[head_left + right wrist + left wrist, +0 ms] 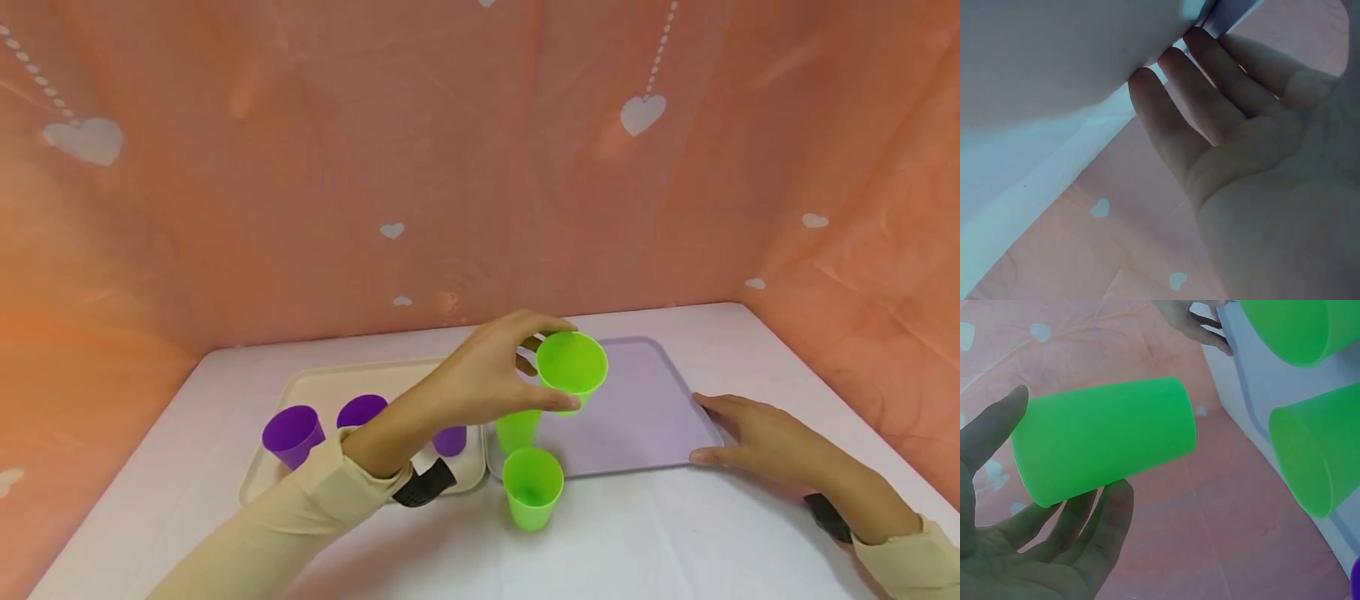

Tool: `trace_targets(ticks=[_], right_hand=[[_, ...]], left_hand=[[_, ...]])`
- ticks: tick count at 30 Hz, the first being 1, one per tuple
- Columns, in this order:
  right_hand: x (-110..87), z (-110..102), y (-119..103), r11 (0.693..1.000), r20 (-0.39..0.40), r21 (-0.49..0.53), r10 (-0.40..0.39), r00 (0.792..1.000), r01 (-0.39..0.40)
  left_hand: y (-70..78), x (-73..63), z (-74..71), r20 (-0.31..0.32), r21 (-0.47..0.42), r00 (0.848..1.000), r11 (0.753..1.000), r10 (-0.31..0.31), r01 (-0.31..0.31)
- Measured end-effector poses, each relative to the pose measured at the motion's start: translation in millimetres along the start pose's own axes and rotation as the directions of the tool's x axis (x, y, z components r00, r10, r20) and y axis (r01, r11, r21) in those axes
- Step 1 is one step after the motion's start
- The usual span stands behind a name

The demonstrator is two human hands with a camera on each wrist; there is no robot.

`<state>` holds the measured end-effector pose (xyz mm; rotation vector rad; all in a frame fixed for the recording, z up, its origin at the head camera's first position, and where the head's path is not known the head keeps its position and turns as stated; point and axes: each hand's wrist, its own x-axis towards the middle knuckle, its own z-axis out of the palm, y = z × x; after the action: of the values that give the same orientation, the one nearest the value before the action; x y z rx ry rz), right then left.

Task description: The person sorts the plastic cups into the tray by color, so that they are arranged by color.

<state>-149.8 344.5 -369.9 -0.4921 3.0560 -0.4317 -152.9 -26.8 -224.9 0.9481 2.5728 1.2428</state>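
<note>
My left hand (487, 375) pinches a bright green cup (572, 363) between thumb and fingers, held up over the lavender tray (645, 408) with its mouth tilted toward the head camera. In the left wrist view the held cup (1107, 437) lies sideways between the thumb and fingers. Below that hand, a second green cup (517, 431) is at the tray's left end, partly hidden. Another green cup (532, 487) stands upright on the white table, just in front of the tray. At the tray's right edge my right hand (757, 437) touches its front corner with extended fingers.
A cream tray (330, 383) sits left of the lavender one, their edges side by side. It holds a purple cup (292, 435) at its left and more purple cups (450, 440) partly behind my left arm. Orange cloth (480, 183) with white hearts surrounds the table.
</note>
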Motion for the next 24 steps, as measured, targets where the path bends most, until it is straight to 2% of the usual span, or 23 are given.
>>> trace_targets(ticks=[6, 13, 15, 19, 24], right_hand=[[3.3, 0.3, 0.6, 0.999, 0.011, -0.03, -0.013, 1.0, 0.013], [-0.3, 1.2, 10.3, 1.0, 0.012, -0.026, 0.002, 1.0, -0.001], [-2.4, 1.8, 12.4, 1.0, 0.017, -0.029, 0.012, 1.0, -0.012], [-5.3, 2.2, 14.8, 0.998, 0.02, -0.046, 0.053, 0.998, -0.052], [-6.5, 1.4, 15.5, 0.995, 0.022, -0.058, 0.082, 0.996, -0.081]], left_hand=[[-6.0, 10.1, 5.1, 0.061, 0.05, 0.998, 0.999, 0.007, -0.01], [-9.5, 33.3, 15.2, 0.139, 0.158, 0.99, 0.987, -0.02, -0.002], [-11.4, 40.8, 19.0, 0.164, 0.179, 0.986, 0.984, -0.025, -0.005], [-18.9, 55.2, 25.8, 0.221, 0.164, 0.975, 0.986, -0.02, -0.017], [-29.5, 71.0, 31.4, 0.297, 0.175, 0.954, 0.985, -0.046, -0.007]])
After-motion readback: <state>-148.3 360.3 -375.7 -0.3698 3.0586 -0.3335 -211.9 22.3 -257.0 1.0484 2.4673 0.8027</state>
